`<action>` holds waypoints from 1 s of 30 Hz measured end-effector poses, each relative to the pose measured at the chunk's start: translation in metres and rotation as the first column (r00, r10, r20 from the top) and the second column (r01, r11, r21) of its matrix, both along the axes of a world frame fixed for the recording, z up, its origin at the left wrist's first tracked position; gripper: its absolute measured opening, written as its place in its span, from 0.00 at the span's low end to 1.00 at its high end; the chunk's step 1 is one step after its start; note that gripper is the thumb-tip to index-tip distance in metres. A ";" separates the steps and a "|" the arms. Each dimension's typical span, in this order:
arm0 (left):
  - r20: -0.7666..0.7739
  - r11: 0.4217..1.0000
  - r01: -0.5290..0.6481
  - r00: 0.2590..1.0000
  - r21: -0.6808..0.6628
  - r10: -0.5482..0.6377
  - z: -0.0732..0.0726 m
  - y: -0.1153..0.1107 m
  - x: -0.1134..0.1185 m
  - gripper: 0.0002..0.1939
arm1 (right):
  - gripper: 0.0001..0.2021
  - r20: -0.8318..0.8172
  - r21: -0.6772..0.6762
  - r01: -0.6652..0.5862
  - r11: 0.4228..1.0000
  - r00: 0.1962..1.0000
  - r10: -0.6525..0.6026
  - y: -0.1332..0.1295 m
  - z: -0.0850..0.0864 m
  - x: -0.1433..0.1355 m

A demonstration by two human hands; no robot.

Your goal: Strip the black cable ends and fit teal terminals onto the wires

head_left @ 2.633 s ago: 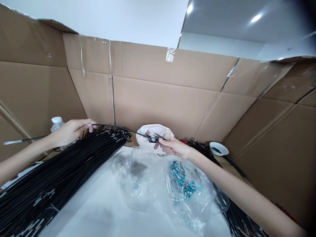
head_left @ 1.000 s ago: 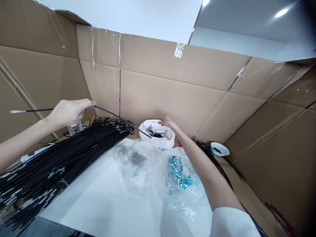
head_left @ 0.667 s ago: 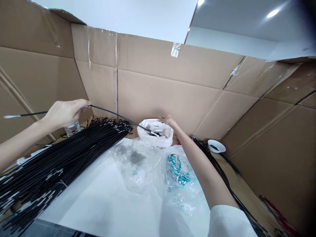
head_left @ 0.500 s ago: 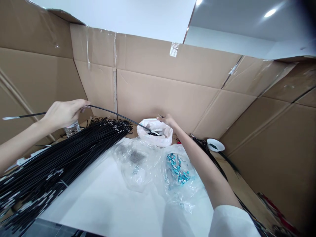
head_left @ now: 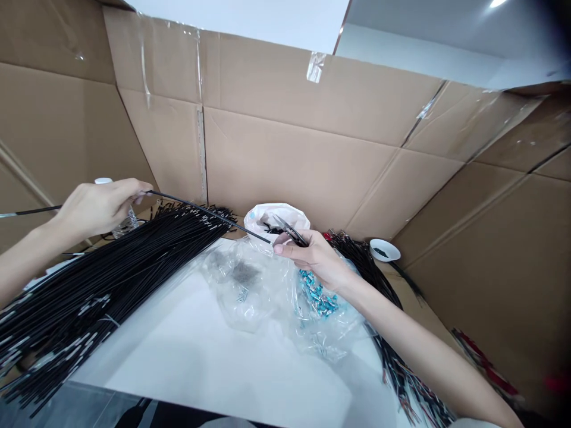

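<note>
My left hand [head_left: 100,205] is closed around a thin black cable [head_left: 205,211], whose stripped pale end sticks out past the wrist at the far left. The cable's other end slopes down right to the fingertips of my right hand [head_left: 312,255]. Small snips [head_left: 289,230] with a pointed silver blade and dark handles lie in that right hand, blade toward the back left. Its thumb and forefinger are at the cable tip; I cannot tell whether they pinch it. Just behind is a white bag-lined container [head_left: 298,215] with dark scraps inside.
A thick bundle of black cables [head_left: 134,261] lies at left, near a clear bottle [head_left: 127,223]. Clear bags hold small metal pins [head_left: 242,294] and teal pieces [head_left: 319,297]. Dark wires [head_left: 357,249] and a white bowl [head_left: 384,249] are at right. Cardboard walls [head_left: 289,148] enclose the table.
My right hand has come down and toward me from beside the container to the cable's tip, and the snips now show clearly. My left hand still holds the cable.
</note>
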State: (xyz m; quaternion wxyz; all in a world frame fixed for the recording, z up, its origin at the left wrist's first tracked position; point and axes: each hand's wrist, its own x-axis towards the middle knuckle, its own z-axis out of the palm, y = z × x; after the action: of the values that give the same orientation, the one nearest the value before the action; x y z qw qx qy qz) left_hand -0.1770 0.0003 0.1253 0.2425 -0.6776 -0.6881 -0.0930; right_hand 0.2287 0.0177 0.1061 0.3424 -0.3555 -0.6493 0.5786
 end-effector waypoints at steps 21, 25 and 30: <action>0.525 0.986 0.106 0.836 0.131 -0.159 -0.067 -0.054 0.064 0.21 | 0.19 -0.253 -0.532 -0.092 0.842 0.966 -0.055 -0.064 -0.077 -0.065; 0.891 0.901 0.419 0.444 -0.114 -0.094 -0.093 -0.099 0.108 0.17 | 0.19 -0.173 -0.490 0.004 0.872 0.980 -0.101 -0.073 -0.092 -0.074; 0.999 0.900 0.435 0.016 -0.034 0.031 -0.129 -0.110 0.151 0.14 | 0.18 -0.069 -0.325 0.064 0.944 0.993 -0.091 -0.076 -0.102 -0.079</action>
State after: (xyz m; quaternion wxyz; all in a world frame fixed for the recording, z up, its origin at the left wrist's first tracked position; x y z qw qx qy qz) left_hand -0.0258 -0.1098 -0.0042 -0.4329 -0.5469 -0.5593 -0.4480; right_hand 0.1500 -0.0587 0.0041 0.3289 -0.4074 -0.5169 0.6772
